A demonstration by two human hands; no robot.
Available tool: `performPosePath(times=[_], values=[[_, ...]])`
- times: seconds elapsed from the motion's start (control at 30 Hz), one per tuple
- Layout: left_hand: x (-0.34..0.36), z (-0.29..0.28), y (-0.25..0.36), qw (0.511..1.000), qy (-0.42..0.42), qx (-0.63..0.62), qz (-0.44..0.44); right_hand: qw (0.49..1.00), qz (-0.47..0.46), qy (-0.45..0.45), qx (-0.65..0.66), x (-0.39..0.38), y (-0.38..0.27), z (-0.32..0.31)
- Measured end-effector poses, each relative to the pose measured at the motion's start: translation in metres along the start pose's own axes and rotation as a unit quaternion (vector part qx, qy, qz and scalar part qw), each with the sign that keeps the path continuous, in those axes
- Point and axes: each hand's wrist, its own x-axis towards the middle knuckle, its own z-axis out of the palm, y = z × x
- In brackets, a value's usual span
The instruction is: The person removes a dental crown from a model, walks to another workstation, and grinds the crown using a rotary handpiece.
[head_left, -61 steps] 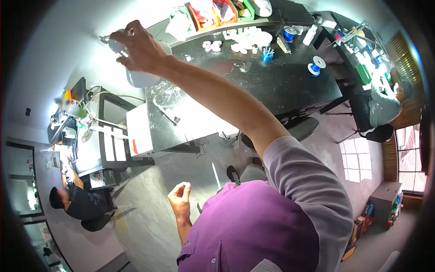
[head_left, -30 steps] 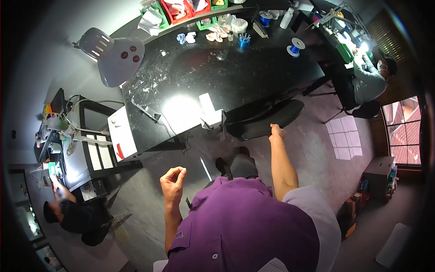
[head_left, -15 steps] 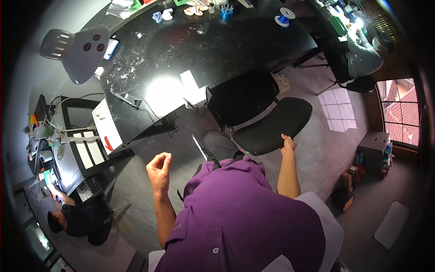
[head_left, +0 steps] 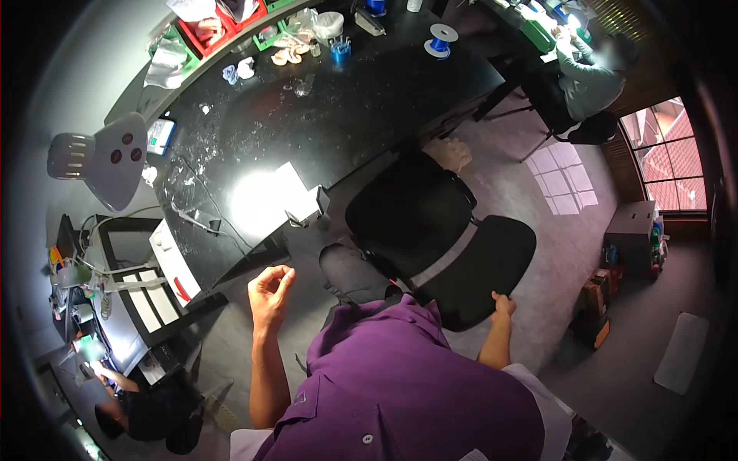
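My right hand (head_left: 503,306) grips the edge of the nearer pad of a black office chair (head_left: 486,265). The chair's larger dark pad (head_left: 411,211) extends toward the desk, and a gap separates the two pads. My left hand (head_left: 269,290) is raised over the floor to the left of my body, with thumb and fingers pinched together. Whatever it may hold is too small or hidden to make out. Ahead lies a black desk (head_left: 254,138), its top marked with white dust; neither hand touches it.
A lamp (head_left: 108,161) overhangs the desk's left side. White paper (head_left: 288,188), a wire spool (head_left: 440,41) and colored bins (head_left: 207,34) are on or behind the desk. Two people (head_left: 154,403) (head_left: 588,84) work at other benches. Boxes (head_left: 634,230) stand at the right.
The chair has swung nearer to my body, with my right hand still on its edge. My view has shifted, showing more of the desk's far side. The left hand keeps its pinch.
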Motion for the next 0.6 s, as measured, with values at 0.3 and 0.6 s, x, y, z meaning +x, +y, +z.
performPosePath(times=[0.3, 0.6], values=[[0.006, 0.014, 0.009, 1.000, -0.008, -0.023, 0.018, 0.985, 0.024, 0.118, -0.120, 0.065, 0.031, -0.068], [0.014, 0.008, 0.012, 0.999, 0.033, -0.040, 0.012, 0.961, 0.063, 0.194, -0.189, 0.055, 0.010, -0.053]])
